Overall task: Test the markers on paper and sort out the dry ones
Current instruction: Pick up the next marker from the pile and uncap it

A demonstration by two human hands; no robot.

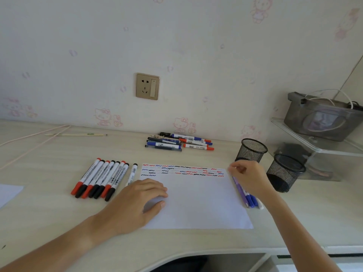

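A white sheet of paper (196, 203) lies in front of me with rows of red, blue and black squiggles along its far edge. My left hand (140, 201) rests flat on the sheet's left side and holds nothing. My right hand (249, 177) hovers at the sheet's right edge with its fingers curled, over a few blue markers (248, 199) lying beside the paper. Whether it grips one of them is hidden. A row of red and black markers (98, 178) lies left of the paper, with a single black marker (132, 174) next to it. Mixed markers (178, 142) are piled near the wall.
Two black mesh pen cups (252, 151) (283, 173) stand right of the paper. Behind them are a clear acrylic shelf (322, 142) and a grey bag (322, 116). Another paper sheet (7, 193) lies at far left; a cable (29, 140) and a thin stick (74, 134) lie near the wall.
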